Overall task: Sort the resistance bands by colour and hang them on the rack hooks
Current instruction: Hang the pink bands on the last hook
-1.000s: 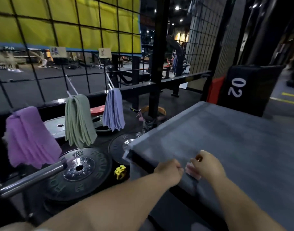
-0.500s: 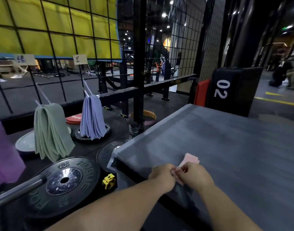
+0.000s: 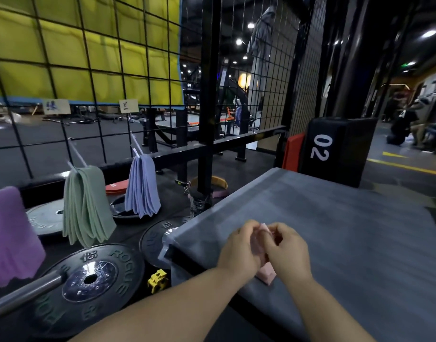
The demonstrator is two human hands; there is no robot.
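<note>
Mostly hidden, the pink resistance band [image 3: 265, 274] is bunched between both hands, its lower end resting on the grey box top [image 3: 347, 230]. Purple bands [image 3: 9, 233] are cut off at the left edge. Left hand [image 3: 239, 248] and right hand [image 3: 287, 250] each pinch the pink band with curled fingers.

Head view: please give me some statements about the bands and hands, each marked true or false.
1. The left hand and right hand both hold a pink band above the grey box. True.
2. The blue bands hang right of the green bands. True.
3. The green bands lie on the grey box. False: they hang from a hook.
4. A number 05 is printed nearby. False: the black pad reads 02.
</note>
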